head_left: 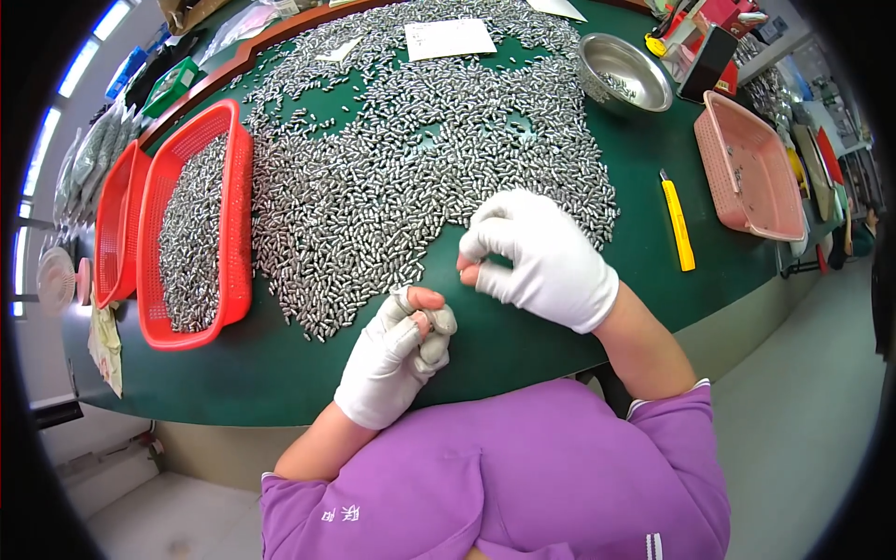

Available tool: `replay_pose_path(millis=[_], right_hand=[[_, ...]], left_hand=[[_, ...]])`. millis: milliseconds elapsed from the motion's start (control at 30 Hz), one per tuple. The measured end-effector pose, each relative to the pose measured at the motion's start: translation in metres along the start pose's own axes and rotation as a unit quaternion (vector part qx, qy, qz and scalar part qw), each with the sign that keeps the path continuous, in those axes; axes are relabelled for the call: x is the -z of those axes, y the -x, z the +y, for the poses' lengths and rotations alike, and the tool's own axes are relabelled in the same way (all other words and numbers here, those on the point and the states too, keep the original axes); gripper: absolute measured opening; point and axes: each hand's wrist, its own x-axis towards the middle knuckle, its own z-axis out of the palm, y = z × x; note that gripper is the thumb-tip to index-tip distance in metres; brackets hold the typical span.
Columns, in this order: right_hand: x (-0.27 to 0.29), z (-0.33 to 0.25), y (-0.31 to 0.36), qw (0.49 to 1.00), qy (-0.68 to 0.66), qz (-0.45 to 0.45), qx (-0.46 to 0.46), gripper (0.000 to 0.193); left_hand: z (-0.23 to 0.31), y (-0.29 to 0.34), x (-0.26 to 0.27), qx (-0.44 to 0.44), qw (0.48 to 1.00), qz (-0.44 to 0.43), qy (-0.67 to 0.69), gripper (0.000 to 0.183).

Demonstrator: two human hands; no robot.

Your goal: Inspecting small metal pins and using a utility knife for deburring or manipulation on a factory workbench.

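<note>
A thick spread of small shiny metal pieces (373,215), short and cylindrical, covers much of the green table. At its near edge my left hand (387,359), in a white glove with bare fingertips, is closed with its fingers curled in. Whatever it holds is mostly hidden; only a small dark spot shows between the fingers. Just to the right and farther forward, my right hand (537,257) hovers beside the spread, gloved the same way. Its bare thumb and forefinger come together in a pinch, and anything between them is too small to name. The two hands are apart.
On the left stands a red plastic basket (241,224) full of metal pieces, with another red basket (117,224) beside it. A steel bowl (607,61), a yellow utility knife (679,224) and a pink basket (747,168) lie right. White paper (450,39) rests on the far pieces.
</note>
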Motion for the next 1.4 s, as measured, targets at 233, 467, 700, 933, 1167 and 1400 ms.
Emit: replay_pose_path(millis=[233,467,700,933,1167,1400], right_hand=[[-0.014,-0.011,-0.001,0.977,-0.204,-0.054,0.009,0.016],[-0.006,-0.013,-0.001,0.982,-0.188,0.007,-0.022,0.014],[0.000,-0.012,-0.001,0.970,-0.173,0.124,-0.118,0.014],[0.009,-0.002,-0.002,0.982,0.067,0.175,-0.028,0.013],[0.005,0.014,0.004,0.984,0.176,0.011,-0.019,0.008],[-0.003,0.013,0.005,0.975,0.220,-0.036,-0.017,0.007]], left_hand=[[0.000,0.001,-0.003,0.014,0.999,0.011,-0.044,0.016],[-0.001,0.001,-0.001,-0.012,0.999,0.002,-0.053,0.010],[0.000,0.001,-0.002,-0.003,0.999,0.004,-0.037,0.007],[0.001,0.001,-0.004,-0.003,1.000,0.001,-0.031,0.007],[0.000,0.000,-0.007,0.004,0.999,0.011,-0.052,0.015],[0.002,0.000,-0.009,0.005,1.000,0.003,-0.027,0.017]])
